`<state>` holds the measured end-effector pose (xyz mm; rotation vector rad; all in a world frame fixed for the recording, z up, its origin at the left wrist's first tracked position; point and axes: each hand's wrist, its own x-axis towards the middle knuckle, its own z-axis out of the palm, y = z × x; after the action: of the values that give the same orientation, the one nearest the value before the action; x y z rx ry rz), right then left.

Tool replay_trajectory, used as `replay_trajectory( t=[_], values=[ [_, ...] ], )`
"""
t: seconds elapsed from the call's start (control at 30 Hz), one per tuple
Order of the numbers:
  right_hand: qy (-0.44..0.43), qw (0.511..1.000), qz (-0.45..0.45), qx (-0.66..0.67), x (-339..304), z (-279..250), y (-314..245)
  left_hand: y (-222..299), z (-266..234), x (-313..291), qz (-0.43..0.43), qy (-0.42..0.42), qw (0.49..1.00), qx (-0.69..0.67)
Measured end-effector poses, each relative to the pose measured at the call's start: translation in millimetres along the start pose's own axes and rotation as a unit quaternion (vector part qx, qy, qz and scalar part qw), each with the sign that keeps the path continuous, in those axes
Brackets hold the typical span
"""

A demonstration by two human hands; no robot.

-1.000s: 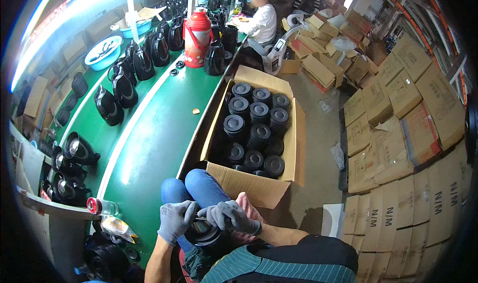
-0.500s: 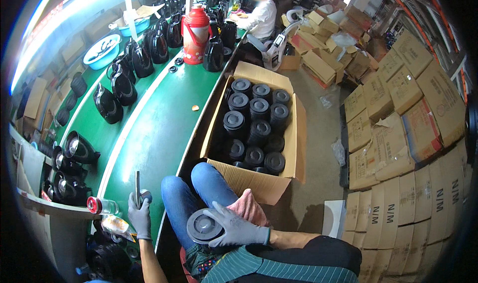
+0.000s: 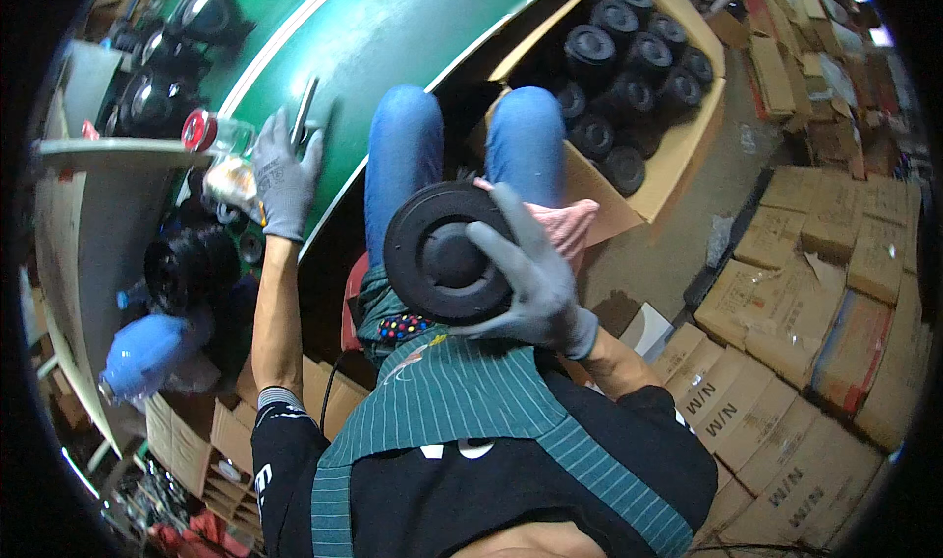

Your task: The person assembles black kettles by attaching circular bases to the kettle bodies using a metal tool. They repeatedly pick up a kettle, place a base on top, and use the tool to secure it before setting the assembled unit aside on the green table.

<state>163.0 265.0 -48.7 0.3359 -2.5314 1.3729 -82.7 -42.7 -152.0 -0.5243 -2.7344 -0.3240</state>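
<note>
My gloved right hand [image 3: 540, 278] grips a round black ridged lid-like disc [image 3: 447, 253] over my lap, its fingers across the face and edge. The disc's raised centre faces up. On the green bench, my gloved left hand [image 3: 286, 175] has its fingers stretched and apart. A slim metal rod [image 3: 306, 106] stands at a slant between its thumb and fingers; its lower end is hidden by the hand. Beside that hand are a clear jar with a red lid [image 3: 201, 131] and a yellow-and-white plastic packet [image 3: 232, 183]. A pink cloth [image 3: 565, 222] lies on my thigh under the right hand.
An open cardboard box [image 3: 678, 160] beyond my right knee holds several stacks of black discs [image 3: 629, 91]. Shiny black housings [image 3: 201, 18] stand on the green bench [image 3: 363, 37] at the far left. Stacked cartons [image 3: 776, 298] line the right side. A blue bag [image 3: 147, 352] hangs at left.
My view has tipped down toward my lap. The disc has come up closer under my right hand. My left fingers have spread, and the rod has tilted from upright.
</note>
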Motion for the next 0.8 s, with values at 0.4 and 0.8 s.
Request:
replay_trajectory(
  t=[0.4, 0.8],
  values=[
    [0.024, 0.997, -0.073, 0.025, 21, -15, -13, 153, -132, -53, -0.088, -0.232, 0.647, -0.721],
    [0.005, 0.999, -0.023, 0.024, 29, -20, -11, 153, -139, -58, -0.131, -0.233, 0.614, -0.742]
  ],
)
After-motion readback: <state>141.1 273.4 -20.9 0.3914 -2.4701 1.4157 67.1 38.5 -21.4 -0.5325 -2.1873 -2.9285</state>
